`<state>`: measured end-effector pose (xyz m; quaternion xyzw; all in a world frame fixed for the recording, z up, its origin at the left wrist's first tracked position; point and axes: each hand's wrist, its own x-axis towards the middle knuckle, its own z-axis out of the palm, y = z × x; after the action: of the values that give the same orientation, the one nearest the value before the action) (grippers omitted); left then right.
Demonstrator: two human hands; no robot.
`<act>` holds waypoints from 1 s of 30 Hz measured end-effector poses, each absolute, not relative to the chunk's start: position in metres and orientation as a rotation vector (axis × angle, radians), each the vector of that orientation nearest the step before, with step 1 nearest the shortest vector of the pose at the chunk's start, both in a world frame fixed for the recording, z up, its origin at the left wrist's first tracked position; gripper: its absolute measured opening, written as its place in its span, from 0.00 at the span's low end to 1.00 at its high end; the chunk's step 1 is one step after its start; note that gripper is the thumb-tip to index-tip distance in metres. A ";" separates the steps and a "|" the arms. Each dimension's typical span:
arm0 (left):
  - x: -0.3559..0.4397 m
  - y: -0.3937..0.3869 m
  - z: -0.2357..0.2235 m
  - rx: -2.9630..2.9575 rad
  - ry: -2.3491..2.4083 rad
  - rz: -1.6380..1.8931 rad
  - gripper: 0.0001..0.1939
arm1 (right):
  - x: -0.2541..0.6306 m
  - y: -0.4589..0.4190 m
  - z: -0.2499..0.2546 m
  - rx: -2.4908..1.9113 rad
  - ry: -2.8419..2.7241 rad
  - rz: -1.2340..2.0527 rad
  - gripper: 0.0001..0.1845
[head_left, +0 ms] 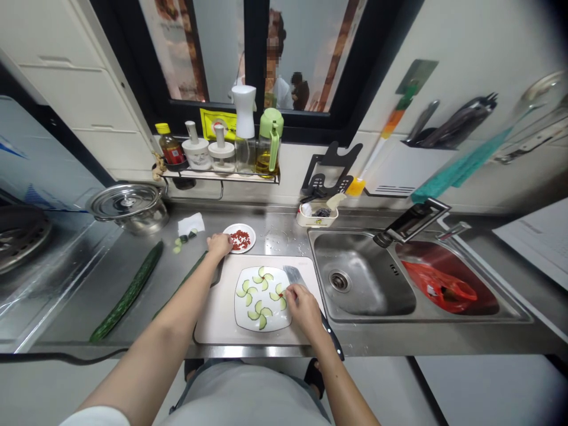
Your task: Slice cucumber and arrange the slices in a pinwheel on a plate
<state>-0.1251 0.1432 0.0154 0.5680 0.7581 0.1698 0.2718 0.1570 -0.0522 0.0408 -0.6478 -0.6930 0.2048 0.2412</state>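
My left hand [219,244] is at the left rim of a small white dish [251,232] of red berries [240,240] that look like goji berries. Its fingers are curled together, and what they grip is hidden. Over the right side of a square white plate [248,319], my right hand [303,305] pinches a small red berry [281,295] by a pinwheel of cucumber slices [278,289]. Several such pinwheels lie on the plate, which stands on a pale cutting board [213,325]. A kitchen knife [291,274] lies partly beneath my right hand and forearm.
One whole cucumber [128,293] lies at left; another long green one [183,283] is partly behind my left forearm. Cucumber scraps [178,242] sit near a white tissue [191,224]. A lidded pot [128,207] stands back left. The double sink [361,275] holds a red bag [444,290].
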 end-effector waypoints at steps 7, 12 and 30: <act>-0.134 0.138 0.019 1.201 1.760 0.896 0.11 | 0.159 -0.051 0.037 -1.727 -1.896 0.557 0.13; -0.137 0.131 0.021 1.005 1.570 1.083 0.14 | 0.158 -0.050 0.034 -1.707 -1.893 0.549 0.12; -0.116 0.078 0.042 0.815 1.114 1.099 0.19 | 0.153 -0.046 0.037 -1.720 -1.943 0.577 0.13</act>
<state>-0.1160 0.0777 0.0418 0.3568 0.4876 0.4808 0.6354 0.1528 -0.0462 0.0369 -0.6281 -0.7097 0.2108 0.2394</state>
